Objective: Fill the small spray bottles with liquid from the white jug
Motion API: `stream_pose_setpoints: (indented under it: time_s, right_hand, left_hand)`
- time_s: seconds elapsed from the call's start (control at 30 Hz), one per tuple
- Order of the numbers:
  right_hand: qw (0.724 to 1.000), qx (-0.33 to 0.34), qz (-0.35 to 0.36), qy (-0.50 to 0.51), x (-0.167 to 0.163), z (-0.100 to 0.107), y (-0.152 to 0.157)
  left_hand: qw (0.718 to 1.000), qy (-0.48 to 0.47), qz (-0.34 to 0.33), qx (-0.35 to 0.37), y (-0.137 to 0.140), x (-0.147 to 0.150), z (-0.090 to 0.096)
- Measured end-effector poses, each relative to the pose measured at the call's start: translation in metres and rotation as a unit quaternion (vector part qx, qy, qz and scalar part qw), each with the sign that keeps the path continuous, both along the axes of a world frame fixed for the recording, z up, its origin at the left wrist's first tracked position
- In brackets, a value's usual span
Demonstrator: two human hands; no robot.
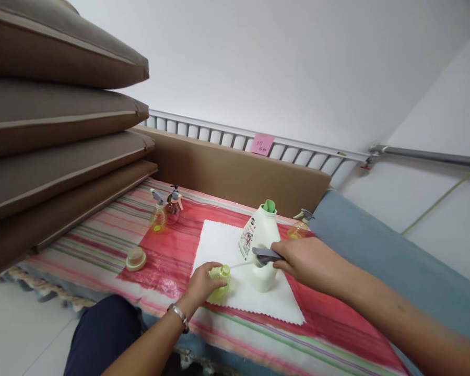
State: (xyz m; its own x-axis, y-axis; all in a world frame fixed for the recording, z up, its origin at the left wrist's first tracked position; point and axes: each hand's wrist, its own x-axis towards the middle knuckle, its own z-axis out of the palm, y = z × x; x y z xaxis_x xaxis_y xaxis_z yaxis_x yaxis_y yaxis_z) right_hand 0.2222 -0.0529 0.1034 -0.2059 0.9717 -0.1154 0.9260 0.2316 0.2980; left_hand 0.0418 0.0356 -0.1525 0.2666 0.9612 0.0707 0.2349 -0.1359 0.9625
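My left hand (201,284) has its fingers wrapped round a small yellow-green, see-through spray bottle (220,288) whose top is off. In my right hand (303,256) is a grey trigger spray head (264,254). Its thin pale dip tube (242,265) points left toward the bottle's mouth; I cannot tell whether the tip is inside. Just behind stands a pale green jug (269,230) with a printed label and something green in its neck. Bottle and jug are on a white zigzag-edged sheet (276,308).
Spray bottles (157,215) with trigger heads stand back left, and another spray bottle (298,227) is beyond my right hand. A round pale lid (135,258) lies at left on the striped cloth (97,250). Stacked brown cushions (62,115) rise at left; a radiator (215,137) runs behind.
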Motion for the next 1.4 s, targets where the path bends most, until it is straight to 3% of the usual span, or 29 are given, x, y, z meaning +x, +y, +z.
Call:
stream_pose_setpoints:
  time_s: [0.1, 0.3, 0.4, 0.8, 1.17, 1.4]
  right_hand:
    - [1.000, -0.004, 0.002, 0.016, -0.010, -0.013, 0.008]
    - [0.999, -0.015, -0.018, 0.038, -0.044, -0.069, 0.036]
    - [0.998, -0.016, -0.036, 0.049, -0.054, -0.087, 0.047]
    - [0.988, -0.042, -0.097, 0.109, -0.051, -0.107, 0.058]
    - [0.975, -0.010, -0.089, 0.201, -0.038, -0.095, 0.050]
    - [0.968, 0.008, -0.100, 0.231, -0.023, -0.120, 0.041]
  left_hand:
    - [1.000, 0.002, 0.002, 0.001, 0.000, 0.001, 0.000]
    - [1.000, 0.013, 0.011, 0.009, -0.004, 0.000, 0.004]
    - [1.000, 0.018, 0.017, 0.009, -0.006, -0.002, 0.003]
    - [1.000, 0.022, 0.013, 0.003, -0.001, 0.000, -0.002]
    - [1.000, 0.017, 0.017, 0.013, -0.003, 0.000, -0.002]
    - [0.999, 0.024, 0.017, 0.020, -0.005, 0.000, 0.000]
